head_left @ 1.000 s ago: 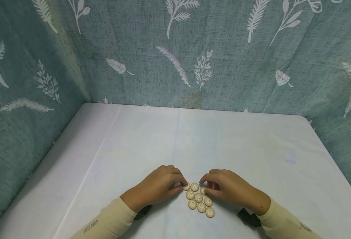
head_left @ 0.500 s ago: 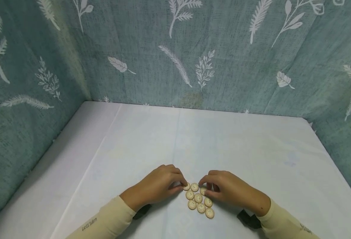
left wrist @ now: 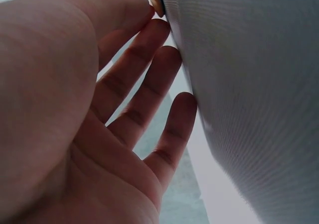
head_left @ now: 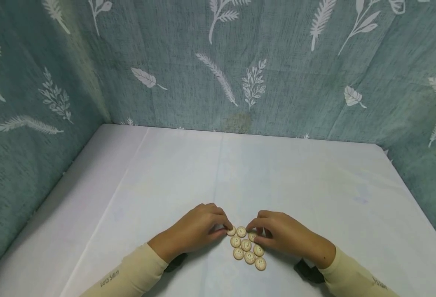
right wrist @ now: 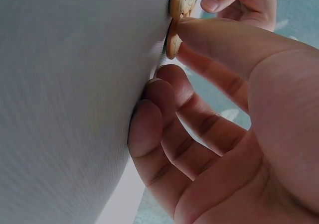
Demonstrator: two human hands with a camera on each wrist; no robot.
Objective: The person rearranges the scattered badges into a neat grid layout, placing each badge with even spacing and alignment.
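Small round wooden buttons lie flat in three slightly slanted rows of three; the centre button has dark marks on its face. At the far left corner, my left hand pinches the edge of the top-left button between thumb and index finger. In the left wrist view, part of that button shows by the thumb tip. My right hand holds the top-right button between thumb and index finger. The right wrist view shows this button under the thumb, its other fingers curled against the tabletop.
The buttons rest on a white-covered table, near its front. Green fabric with white leaf prints hangs behind and at both sides. Dark wrist straps show under the cream sleeves.
The hands and buttons hold almost the same positions. Only a slight shift of the head view shows, and the right fingers edge a little to the left.
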